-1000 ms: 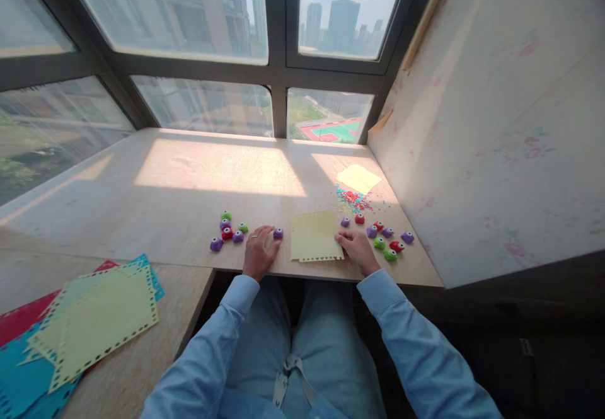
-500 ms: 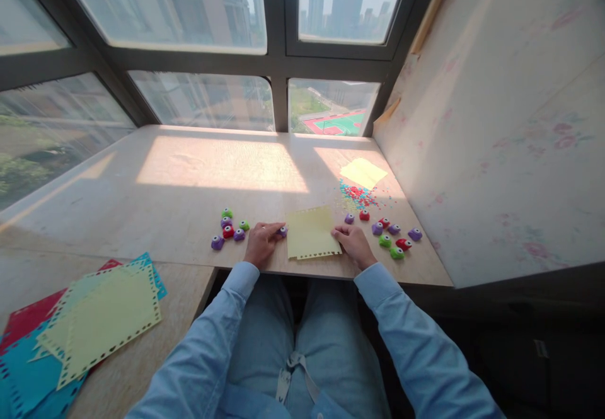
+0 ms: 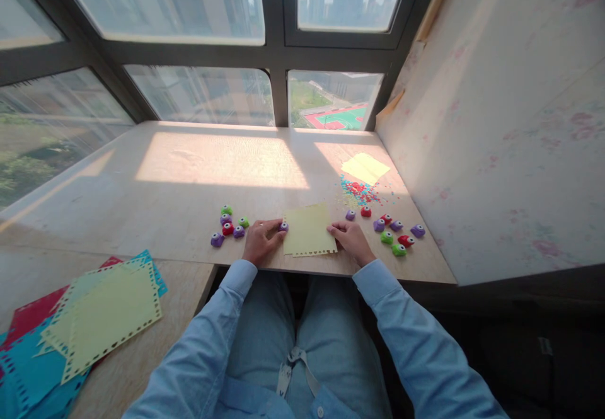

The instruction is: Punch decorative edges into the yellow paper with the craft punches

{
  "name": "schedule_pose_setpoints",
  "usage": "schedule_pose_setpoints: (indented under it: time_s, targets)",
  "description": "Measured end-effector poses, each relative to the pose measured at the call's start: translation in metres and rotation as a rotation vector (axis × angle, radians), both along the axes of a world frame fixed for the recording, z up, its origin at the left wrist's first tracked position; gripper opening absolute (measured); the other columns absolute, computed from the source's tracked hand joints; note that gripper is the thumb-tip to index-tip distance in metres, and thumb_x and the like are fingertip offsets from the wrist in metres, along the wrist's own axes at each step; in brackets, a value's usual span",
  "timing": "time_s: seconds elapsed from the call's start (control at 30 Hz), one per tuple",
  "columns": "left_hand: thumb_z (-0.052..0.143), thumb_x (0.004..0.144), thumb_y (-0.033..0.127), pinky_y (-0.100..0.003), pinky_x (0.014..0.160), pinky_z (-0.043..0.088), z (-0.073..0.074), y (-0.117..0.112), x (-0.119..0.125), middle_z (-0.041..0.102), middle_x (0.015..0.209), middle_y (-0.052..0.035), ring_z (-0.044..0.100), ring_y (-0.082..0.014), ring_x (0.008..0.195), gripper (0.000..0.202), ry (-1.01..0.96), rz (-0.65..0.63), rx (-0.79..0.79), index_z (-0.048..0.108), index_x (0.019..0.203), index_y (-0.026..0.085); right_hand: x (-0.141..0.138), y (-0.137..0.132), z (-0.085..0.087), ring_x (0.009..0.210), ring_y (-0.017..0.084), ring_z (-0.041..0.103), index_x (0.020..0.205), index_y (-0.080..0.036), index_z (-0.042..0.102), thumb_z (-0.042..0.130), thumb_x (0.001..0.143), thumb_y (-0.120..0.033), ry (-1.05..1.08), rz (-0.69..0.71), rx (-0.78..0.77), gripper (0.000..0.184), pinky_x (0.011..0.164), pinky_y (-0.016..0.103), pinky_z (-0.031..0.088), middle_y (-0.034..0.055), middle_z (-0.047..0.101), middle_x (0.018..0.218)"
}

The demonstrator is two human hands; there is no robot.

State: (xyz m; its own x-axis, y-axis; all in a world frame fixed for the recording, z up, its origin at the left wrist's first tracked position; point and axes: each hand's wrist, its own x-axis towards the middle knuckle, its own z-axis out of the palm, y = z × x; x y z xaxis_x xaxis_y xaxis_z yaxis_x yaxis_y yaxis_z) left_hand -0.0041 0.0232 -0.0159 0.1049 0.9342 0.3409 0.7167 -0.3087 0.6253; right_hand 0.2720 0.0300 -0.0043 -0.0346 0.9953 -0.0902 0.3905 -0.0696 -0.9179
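Resting at the table's near edge [image 3: 331,271], the left hand [image 3: 259,240] pinches a purple punch [image 3: 284,226] against the yellow sheet [image 3: 308,237], while the right hand [image 3: 348,240], fingers curled, presses the sheet's right edge. Punch clusters [image 3: 229,227] flank both wrists; open tabletop stretches ahead toward the window.

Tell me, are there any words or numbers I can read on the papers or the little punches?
None can be read.
Yellow sheet between the left hand and right hand: blank, only punched edge holes.
Purple punch at the left fingertips: no lettering shows; too small to tell.
Other punches and the paper stack: no print shows.
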Motion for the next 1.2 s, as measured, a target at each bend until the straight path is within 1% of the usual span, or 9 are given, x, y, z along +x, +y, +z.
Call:
schedule_pose_setpoints:
  time_s: [0.07, 0.17, 0.23, 0.33, 0.4, 0.57, 0.73, 1.03, 1.2]
  targets:
    - [0.065, 0.083, 0.034, -0.042, 0.096, 0.049, 0.0, 0.0, 0.0, 0.072, 0.114, -0.0075, 0.064, -0.0239, 0.104, 0.033, -0.029, -0.001, 0.014, 0.071, 0.112, 0.02, 0.001, -0.002, 0.006, 0.067, 0.02, 0.062, 0.091, -0.015, 0.074, 0.059, 0.08, -0.045, -0.134, -0.022, 0.083, 0.035, 0.066, 0.033, 0.048, 0.0065, 0.07, 0.073]
    - [0.062, 0.085, 0.034, -0.041, 0.095, 0.05, 0.0, 0.0, 0.0, 0.072, 0.112, -0.0078, 0.064, -0.0232, 0.104, 0.03, -0.038, -0.003, 0.021, 0.072, 0.111, 0.021, 0.001, -0.006, 0.014, 0.077, 0.023, 0.062, 0.108, -0.014, 0.071, 0.06, 0.084, -0.042, -0.365, -0.071, 0.299, 0.038, 0.077, 0.037, 0.049, 0.0097, 0.068, 0.083]
    - [0.062, 0.085, 0.034, -0.041, 0.092, 0.051, 0.0, -0.001, 0.001, 0.072, 0.108, -0.0067, 0.065, -0.0228, 0.1, 0.028, -0.017, -0.002, 0.015, 0.073, 0.108, 0.023, -0.002, -0.009, 0.015, 0.088, 0.026, 0.062, 0.114, -0.015, 0.068, 0.057, 0.089, -0.039, -0.464, 0.019, 0.427, 0.037, 0.084, 0.039, 0.048, 0.0125, 0.067, 0.094]
    - [0.063, 0.085, 0.035, -0.041, 0.09, 0.051, 0.002, -0.002, 0.001, 0.073, 0.104, -0.006, 0.065, -0.0229, 0.097, 0.025, -0.002, 0.001, 0.011, 0.074, 0.104, 0.024, -0.009, -0.011, 0.007, 0.111, 0.029, 0.057, 0.12, -0.019, 0.066, 0.055, 0.092, -0.039, -0.556, 0.237, 0.552, 0.036, 0.097, 0.042, 0.043, 0.0146, 0.064, 0.118]
    - [0.064, 0.084, 0.035, -0.042, 0.09, 0.05, 0.005, -0.003, 0.002, 0.074, 0.101, -0.0057, 0.065, -0.0231, 0.096, 0.023, -0.005, -0.018, 0.007, 0.075, 0.102, 0.024, -0.013, -0.013, -0.001, 0.121, 0.03, 0.052, 0.121, -0.019, 0.065, 0.056, 0.093, -0.039, -0.608, 0.31, 0.568, 0.036, 0.102, 0.044, 0.039, 0.0149, 0.06, 0.129]
    - [0.07, 0.08, 0.033, -0.04, 0.088, 0.05, 0.013, -0.008, 0.001, 0.075, 0.094, -0.0043, 0.064, -0.0225, 0.092, 0.019, -0.03, -0.085, 0.001, 0.076, 0.095, 0.025, -0.016, -0.017, -0.012, 0.127, 0.03, 0.048, 0.124, -0.021, 0.064, 0.053, 0.094, -0.036, -0.677, 0.321, 0.561, 0.035, 0.105, 0.046, 0.036, 0.0149, 0.058, 0.135]
    - [0.073, 0.078, 0.036, -0.041, 0.087, 0.05, 0.017, -0.011, 0.001, 0.075, 0.092, -0.0044, 0.065, -0.023, 0.091, 0.017, -0.031, -0.097, -0.019, 0.076, 0.091, 0.025, -0.016, -0.02, -0.009, 0.127, 0.03, 0.047, 0.125, -0.02, 0.063, 0.049, 0.096, -0.036, -0.696, 0.321, 0.564, 0.036, 0.105, 0.044, 0.035, 0.0155, 0.057, 0.136]
    - [0.07, 0.082, 0.037, -0.041, 0.085, 0.049, 0.01, -0.009, 0.004, 0.074, 0.092, -0.0059, 0.064, -0.0231, 0.091, 0.021, -0.043, -0.012, 0.031, 0.075, 0.096, 0.023, -0.016, -0.022, -0.008, 0.126, 0.03, 0.049, 0.124, -0.019, 0.063, 0.049, 0.096, -0.035, -0.72, 0.323, 0.592, 0.035, 0.104, 0.045, 0.038, 0.0152, 0.057, 0.135]
    - [0.07, 0.082, 0.035, -0.041, 0.086, 0.048, 0.011, -0.011, 0.006, 0.072, 0.093, -0.0064, 0.062, -0.0232, 0.092, 0.02, -0.022, 0.002, 0.051, 0.075, 0.098, 0.022, -0.017, -0.022, -0.007, 0.126, 0.03, 0.05, 0.124, -0.019, 0.062, 0.049, 0.096, -0.034, -0.733, 0.321, 0.606, 0.034, 0.103, 0.046, 0.04, 0.0152, 0.058, 0.134]
